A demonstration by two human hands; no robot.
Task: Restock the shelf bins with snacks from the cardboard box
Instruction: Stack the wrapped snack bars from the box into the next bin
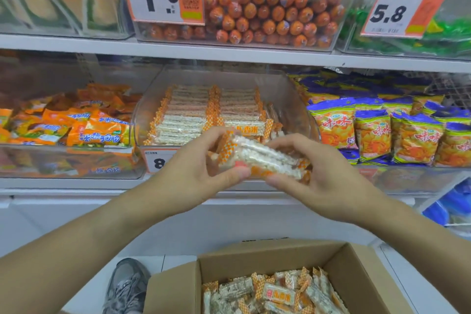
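The left hand (193, 173) and the right hand (328, 178) are both curling round a small stack of rice bars (265, 158), fingers over the top and thumbs beneath, squeezing the packets together from either end, seemingly to square them up so they go in as one neat bundle. The stack is hovering just in front of the clear middle bin (288, 99), tilted a little down to the right, not yet inside. In that bin more rice bars are already lying in tidy flat rows toward the back and left, which is probably why the handful is being aligned first; the front right part looks to be the gap waiting for it. Left of the bin, orange packets (102, 130) are filling a neighbouring bin; right of it, yellow and blue bags (374, 132) are standing. Well below the bin, the box (356, 270) is sitting open, holding a loose jumble of the same bars, beside a grey shoe (127, 285).
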